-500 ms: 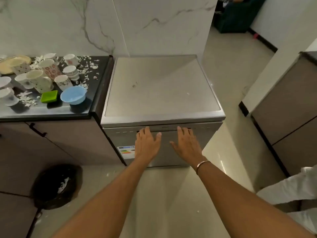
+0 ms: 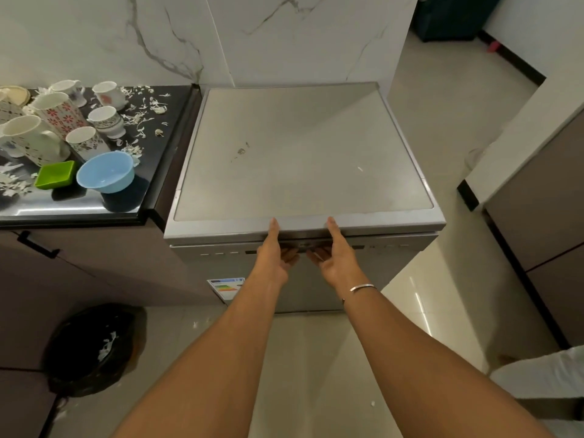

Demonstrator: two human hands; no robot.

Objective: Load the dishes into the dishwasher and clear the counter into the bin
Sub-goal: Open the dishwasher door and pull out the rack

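- Reaching forward, both bare arms meet at the front of the silver dishwasher (image 2: 300, 153), which stands on the floor just right of the tabletop (image 2: 79, 207).
- The left hand (image 2: 275, 251) hooks its curled fingers into the recess at the top of the door (image 2: 395, 263), with its thumb raised against the front lip of the machine's top.
- The right hand (image 2: 336, 257), with a thin bracelet (image 2: 363, 287) on its wrist, grips the same recess just beside the left in the same way, thumb up.
- Whether the door is ajar I cannot tell.
- An energy label (image 2: 226, 287) sits on the door below the left wrist.
- On the tabletop, patterned cups (image 2: 104, 120) stand crowded together, with a blue bowl (image 2: 106, 175) and a green dish (image 2: 55, 173) side by side near the front edge.
- White scraps (image 2: 139, 118) lie scattered among and behind the cups.
- A black-lined bin (image 2: 91, 349) sits on the floor below the tabletop, with a few white scraps inside.
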